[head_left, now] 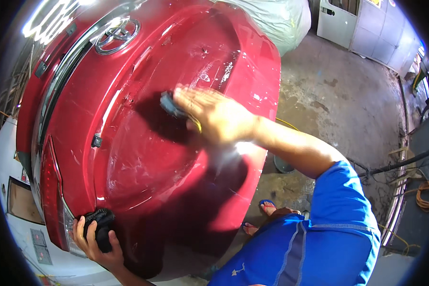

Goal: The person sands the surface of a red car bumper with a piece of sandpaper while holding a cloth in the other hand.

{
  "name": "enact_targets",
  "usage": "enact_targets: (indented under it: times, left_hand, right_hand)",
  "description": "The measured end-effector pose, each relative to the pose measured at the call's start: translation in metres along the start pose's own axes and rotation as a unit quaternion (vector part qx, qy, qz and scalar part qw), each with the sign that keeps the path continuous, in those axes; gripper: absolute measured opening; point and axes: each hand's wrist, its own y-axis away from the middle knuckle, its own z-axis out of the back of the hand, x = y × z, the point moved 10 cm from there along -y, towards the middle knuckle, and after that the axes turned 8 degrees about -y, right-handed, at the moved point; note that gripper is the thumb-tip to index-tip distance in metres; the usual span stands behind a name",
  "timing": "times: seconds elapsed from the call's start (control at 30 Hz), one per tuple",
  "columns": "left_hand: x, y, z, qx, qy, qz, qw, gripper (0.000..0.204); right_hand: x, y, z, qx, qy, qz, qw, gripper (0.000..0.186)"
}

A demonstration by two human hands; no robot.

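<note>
The wet red rear panel (143, 167) of a car spreads out before me, with pale streaks and water drops on it. My right hand (219, 114) is pressed over a dark grey-blue pad (170, 104) at the middle of the panel. Its outline is slightly blurred, and most of the pad lies hidden under the fingers. At the lower left, my left hand (100, 252) grips a crumpled black cloth (103, 221) at the panel's edge, beside the tail light (52, 195).
A chrome emblem (117, 36) sits on the car's upper left. Pale plastic sheeting (281, 21) drapes something beyond the car. Below my right arm stands a bucket (283, 164) on the stained concrete floor (333, 95). Coiled orange cord (428, 196) hangs at the far right.
</note>
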Motion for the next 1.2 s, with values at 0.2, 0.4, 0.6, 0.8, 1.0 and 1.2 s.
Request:
enact_targets:
  times: [0.2, 0.4, 0.6, 0.8, 1.0, 1.2]
  left_hand:
    - [-0.002, 0.000, 0.004, -0.001, -0.005, 0.009, 1.000, 0.043]
    - [-0.002, 0.004, 0.010, 0.006, -0.008, -0.020, 1.000, 0.040]
    - [-0.005, -0.002, -0.001, -0.005, 0.019, -0.023, 1.000, 0.040]
    - [-0.001, 0.002, 0.006, -0.001, -0.001, -0.029, 1.000, 0.040]
    - [-0.006, -0.004, -0.002, -0.005, 0.016, 0.001, 1.000, 0.043]
    - [-0.010, -0.007, -0.005, -0.005, 0.022, -0.008, 1.000, 0.044]
  right_hand:
    - [-0.039, -0.005, -0.007, 0.112, 0.095, -0.101, 0.984, 0.068]
    - [-0.052, -0.013, 0.040, -0.073, -0.103, -0.196, 0.972, 0.064]
    - [-0.056, -0.016, 0.086, -0.259, 0.069, -0.114, 0.957, 0.065]
    - [0.023, 0.000, -0.044, 0.046, 0.030, -0.064, 0.996, 0.070]
    - [-0.067, -0.036, -0.017, -0.052, 0.155, -0.173, 0.971, 0.072]
    - [-0.100, -0.033, 0.003, 0.010, 0.169, -0.245, 0.955, 0.069]
